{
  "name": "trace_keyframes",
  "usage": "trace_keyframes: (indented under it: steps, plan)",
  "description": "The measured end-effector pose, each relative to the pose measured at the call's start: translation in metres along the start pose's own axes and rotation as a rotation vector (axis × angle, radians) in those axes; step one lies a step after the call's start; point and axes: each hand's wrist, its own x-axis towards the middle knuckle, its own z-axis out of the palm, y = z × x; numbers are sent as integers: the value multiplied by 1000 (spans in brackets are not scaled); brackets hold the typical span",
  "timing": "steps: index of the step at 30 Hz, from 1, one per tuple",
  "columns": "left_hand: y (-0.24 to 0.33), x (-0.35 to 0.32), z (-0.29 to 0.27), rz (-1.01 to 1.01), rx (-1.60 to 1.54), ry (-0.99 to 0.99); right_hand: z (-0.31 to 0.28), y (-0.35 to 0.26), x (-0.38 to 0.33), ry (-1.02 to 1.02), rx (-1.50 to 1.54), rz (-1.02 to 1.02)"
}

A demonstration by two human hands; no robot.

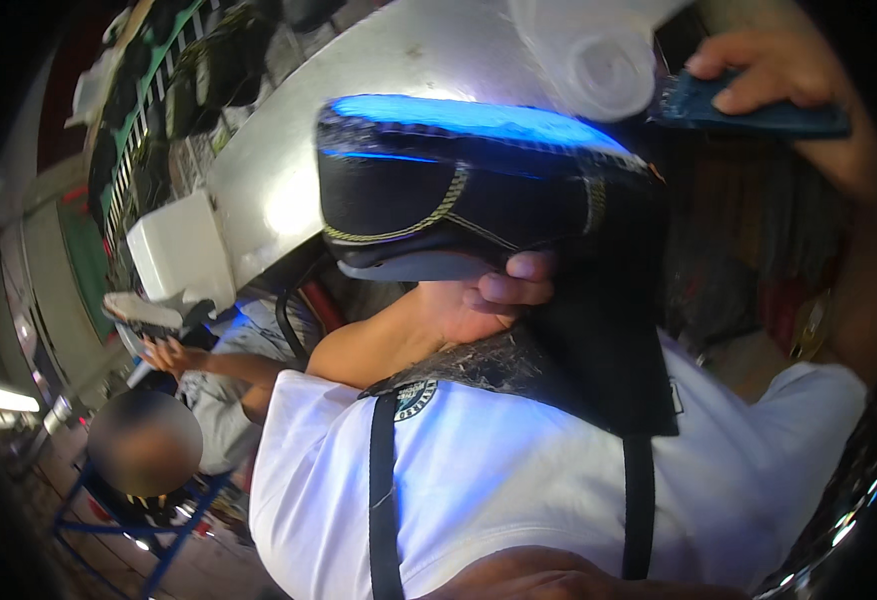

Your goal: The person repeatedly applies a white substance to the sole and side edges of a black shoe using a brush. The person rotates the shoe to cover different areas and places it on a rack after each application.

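My left hand (503, 295) is closed around the lower side of a black shoe (388, 195) with pale yellow stitching. The shoe is held bottom up in front of my chest, and its upturned sole (468, 115) shines bright blue. Out at the upper right, my right hand (773, 75) grips a flat dark-blue handle (788, 112). The frayed end of that tool, which looks like a brush, points toward the shoe but stays apart from it. Part of my left hand is hidden behind the shoe.
A shiny metal tabletop (268, 150) lies beyond the shoe, with a translucent plastic tub (608, 70) on it. A white container (183, 245) stands at its left edge. Dark shoes (213, 75) line a rack at the upper left. At left, another person holds a shoe (143, 312).
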Motion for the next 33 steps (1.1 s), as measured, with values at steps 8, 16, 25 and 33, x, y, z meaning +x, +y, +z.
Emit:
trace_keyframes:
  steps: [8, 16, 25, 33]
  plan:
    - [-1, 7, -10, -30, -24, -259, 71, 17, -35, 754, 596, 118]
    - [-2, 9, -9, -8, -64, -312, 115, 22, -44, 1044, 760, 84]
    - [-10, 4, -4, 64, -25, -208, 115, 28, -40, 1019, 792, 85]
    - [-11, 2, -1, 78, -10, -178, 117, 27, -32, 1021, 801, 142]
